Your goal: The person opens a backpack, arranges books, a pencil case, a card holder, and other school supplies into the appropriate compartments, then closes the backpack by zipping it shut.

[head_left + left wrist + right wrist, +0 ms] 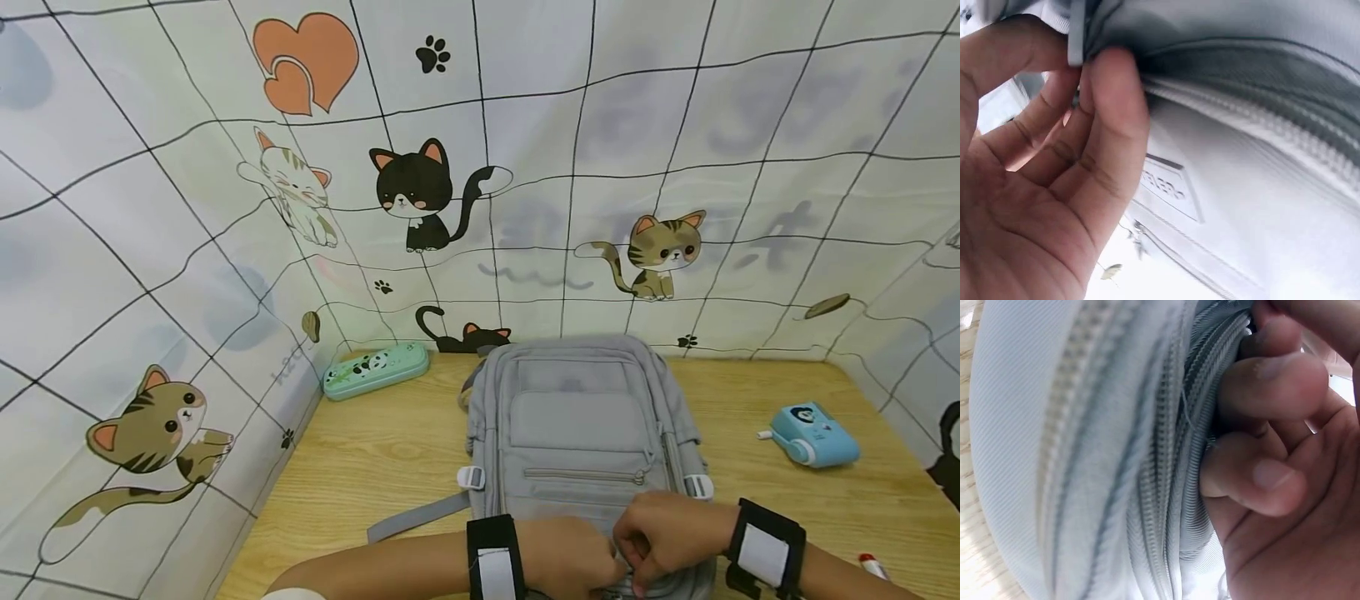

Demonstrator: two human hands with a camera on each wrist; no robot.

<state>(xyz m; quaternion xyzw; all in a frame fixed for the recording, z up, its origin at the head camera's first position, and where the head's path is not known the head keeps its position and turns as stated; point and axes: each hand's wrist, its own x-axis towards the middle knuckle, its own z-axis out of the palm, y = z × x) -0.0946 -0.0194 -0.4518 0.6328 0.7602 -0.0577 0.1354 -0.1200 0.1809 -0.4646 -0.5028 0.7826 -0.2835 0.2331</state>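
Observation:
A grey backpack (pixel 577 425) lies on the table with its zipped front pocket facing up. Both hands meet at its near end. The left hand (pixel 573 554) has thumb and fingers pinched together at the zipper edge. In the left wrist view, a parted zipper (pixel 1260 115) runs away from those fingertips, below a narrow grey tab (pixel 1077 34). Curled fingers of the right hand (pixel 667 533) grip the bag's edge close beside the left. In the right wrist view they lie against several rows of zipper teeth (pixel 1163 456); their tips are partly hidden.
A green panda pencil case (pixel 375 371) lies at the back left. To the right stands a blue pencil sharpener-like device (pixel 813 435) with a white crank. A red-capped marker (pixel 873 567) lies near the right forearm. A loose strap (pixel 416 517) extends left. Cat-print cloth (pixel 540 183) hangs behind.

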